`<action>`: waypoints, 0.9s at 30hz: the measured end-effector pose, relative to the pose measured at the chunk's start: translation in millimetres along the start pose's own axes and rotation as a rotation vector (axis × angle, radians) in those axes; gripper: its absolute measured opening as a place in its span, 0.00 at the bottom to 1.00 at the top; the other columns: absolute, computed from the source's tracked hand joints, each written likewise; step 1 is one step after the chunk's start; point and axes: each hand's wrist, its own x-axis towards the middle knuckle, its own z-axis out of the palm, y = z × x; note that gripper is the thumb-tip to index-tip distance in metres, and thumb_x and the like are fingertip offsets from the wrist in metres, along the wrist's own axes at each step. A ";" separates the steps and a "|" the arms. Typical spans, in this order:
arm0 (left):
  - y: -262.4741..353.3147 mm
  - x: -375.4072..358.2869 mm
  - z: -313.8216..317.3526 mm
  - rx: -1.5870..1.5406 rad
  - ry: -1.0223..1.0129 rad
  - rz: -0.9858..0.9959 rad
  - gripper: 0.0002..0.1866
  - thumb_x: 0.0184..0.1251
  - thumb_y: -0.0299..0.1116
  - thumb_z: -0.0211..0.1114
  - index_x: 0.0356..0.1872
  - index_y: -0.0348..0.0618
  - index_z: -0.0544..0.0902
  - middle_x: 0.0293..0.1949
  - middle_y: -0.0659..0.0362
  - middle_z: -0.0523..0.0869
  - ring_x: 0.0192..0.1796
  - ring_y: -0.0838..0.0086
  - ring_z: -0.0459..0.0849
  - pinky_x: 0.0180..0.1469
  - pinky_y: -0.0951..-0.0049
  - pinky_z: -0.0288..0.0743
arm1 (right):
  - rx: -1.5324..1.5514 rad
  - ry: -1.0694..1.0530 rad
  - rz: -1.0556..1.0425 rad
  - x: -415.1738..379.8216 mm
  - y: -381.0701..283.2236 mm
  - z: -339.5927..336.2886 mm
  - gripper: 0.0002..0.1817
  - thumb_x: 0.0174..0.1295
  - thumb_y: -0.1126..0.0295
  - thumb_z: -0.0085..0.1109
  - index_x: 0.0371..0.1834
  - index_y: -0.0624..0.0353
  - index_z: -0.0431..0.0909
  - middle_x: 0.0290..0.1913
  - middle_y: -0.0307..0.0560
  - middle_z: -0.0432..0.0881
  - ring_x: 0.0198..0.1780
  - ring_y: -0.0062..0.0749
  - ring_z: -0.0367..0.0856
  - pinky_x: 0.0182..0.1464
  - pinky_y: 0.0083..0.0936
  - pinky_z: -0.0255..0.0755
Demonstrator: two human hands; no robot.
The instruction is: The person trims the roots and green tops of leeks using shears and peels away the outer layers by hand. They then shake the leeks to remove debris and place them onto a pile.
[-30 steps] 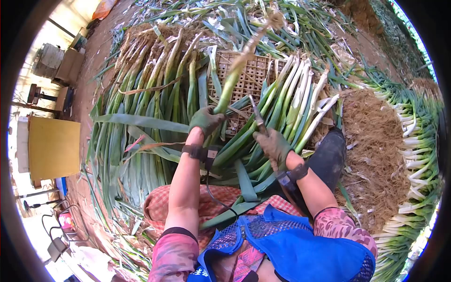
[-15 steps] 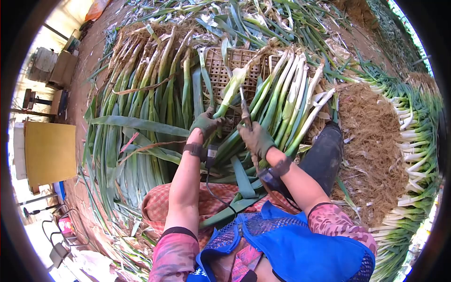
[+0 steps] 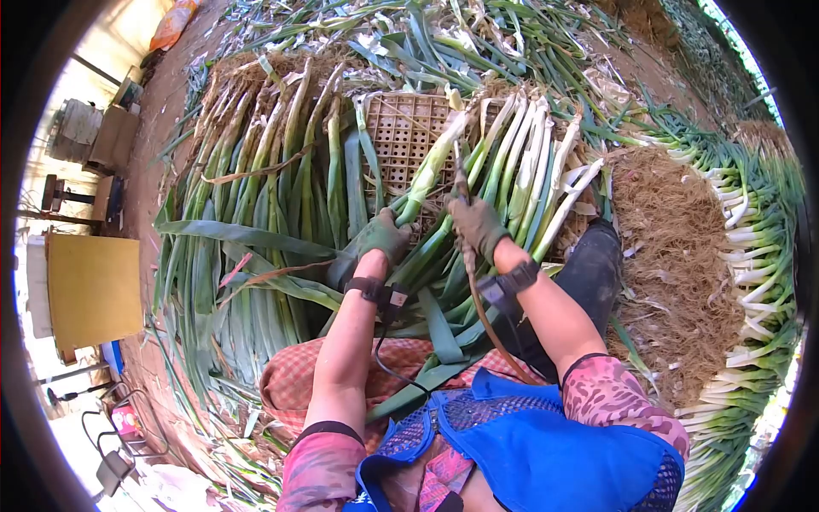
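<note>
Leek [image 3: 431, 166] lay over the crate [image 3: 401, 128]; our left hand [image 3: 384, 235] gripped its stalk, our right hand [image 3: 476, 224] clenched the knife [image 3: 461, 175]. We judged a steady hold and short, shallow strokes served best.

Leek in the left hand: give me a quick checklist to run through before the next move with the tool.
1. Left hand has a grip on the leek: ok.
2. Right hand has a grip on the tool: ok.
3. Tool tip at the leek's pale end: cannot tell whether it touches.
4. Left fingers away from the tool: ok, they are lower on the stalk.
5. Leek lies over the crate: ok.
6. Both hands gloved: ok.
</note>
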 end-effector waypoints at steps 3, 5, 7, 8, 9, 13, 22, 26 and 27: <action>0.8 8.2 8.6 -0.073 0.032 0.094 0.28 0.62 0.43 0.64 0.64 0.47 0.78 0.49 0.47 0.88 0.50 0.57 0.88 0.54 0.62 0.79 | -0.055 -0.176 -0.020 -82.5 -20.7 -10.0 0.28 0.65 0.46 0.55 0.32 0.66 0.81 0.23 0.52 0.82 0.30 0.46 0.86 0.36 0.39 0.76; -3.1 15.7 12.8 -0.124 0.064 0.180 0.29 0.63 0.40 0.63 0.67 0.50 0.76 0.50 0.48 0.88 0.50 0.58 0.88 0.54 0.63 0.79 | -0.064 -0.294 0.036 -114.5 -6.2 -5.0 0.28 0.64 0.45 0.56 0.32 0.65 0.80 0.22 0.51 0.81 0.29 0.43 0.85 0.35 0.38 0.75; 10.0 8.4 3.0 -0.084 0.060 0.147 0.28 0.64 0.38 0.63 0.67 0.47 0.76 0.49 0.49 0.89 0.47 0.63 0.88 0.52 0.65 0.79 | -0.136 -0.241 -0.089 -126.8 8.7 1.6 0.23 0.66 0.48 0.59 0.36 0.62 0.77 0.23 0.41 0.78 0.21 0.25 0.76 0.26 0.29 0.72; 12.9 8.5 -0.4 -0.104 0.039 0.127 0.28 0.65 0.38 0.63 0.67 0.46 0.77 0.48 0.50 0.89 0.47 0.64 0.88 0.51 0.66 0.79 | -0.090 -0.248 -0.039 -126.5 7.7 -0.3 0.25 0.66 0.47 0.58 0.35 0.63 0.78 0.24 0.48 0.80 0.26 0.36 0.80 0.31 0.33 0.74; 14.5 9.6 -3.2 -0.125 0.022 0.108 0.28 0.65 0.38 0.64 0.67 0.45 0.77 0.48 0.51 0.89 0.46 0.66 0.88 0.51 0.67 0.78 | -0.046 -0.254 0.007 -125.2 -3.7 -5.2 0.27 0.65 0.45 0.57 0.34 0.65 0.80 0.25 0.55 0.82 0.31 0.47 0.83 0.35 0.38 0.76; 6.1 9.9 -4.7 -0.266 -0.042 0.137 0.27 0.66 0.40 0.65 0.66 0.43 0.77 0.46 0.54 0.90 0.45 0.73 0.87 0.50 0.71 0.77 | -0.216 0.016 -0.099 -47.2 -1.1 -13.3 0.30 0.64 0.42 0.54 0.33 0.63 0.84 0.27 0.61 0.84 0.34 0.56 0.87 0.41 0.42 0.78; 21.9 -10.6 4.8 0.068 0.067 0.157 0.25 0.67 0.47 0.62 0.63 0.55 0.78 0.50 0.50 0.88 0.53 0.53 0.86 0.57 0.56 0.78 | -0.148 0.010 -0.068 75.7 -38.7 -43.5 0.31 0.60 0.42 0.57 0.29 0.67 0.81 0.21 0.52 0.79 0.21 0.43 0.79 0.26 0.39 0.73; 39.2 -27.1 7.1 0.212 0.082 0.100 0.26 0.65 0.47 0.64 0.63 0.53 0.78 0.49 0.48 0.88 0.50 0.53 0.87 0.54 0.54 0.79 | 0.050 -0.075 0.050 104.1 -38.5 -50.6 0.28 0.64 0.44 0.58 0.28 0.64 0.75 0.15 0.49 0.72 0.12 0.40 0.71 0.13 0.37 0.64; 41.8 -29.1 6.8 0.199 0.093 0.092 0.26 0.64 0.45 0.65 0.62 0.50 0.80 0.49 0.47 0.88 0.50 0.52 0.87 0.54 0.54 0.79 | -0.016 -0.058 0.021 102.0 -37.1 -49.8 0.28 0.63 0.44 0.56 0.29 0.64 0.77 0.18 0.50 0.75 0.15 0.40 0.74 0.18 0.37 0.67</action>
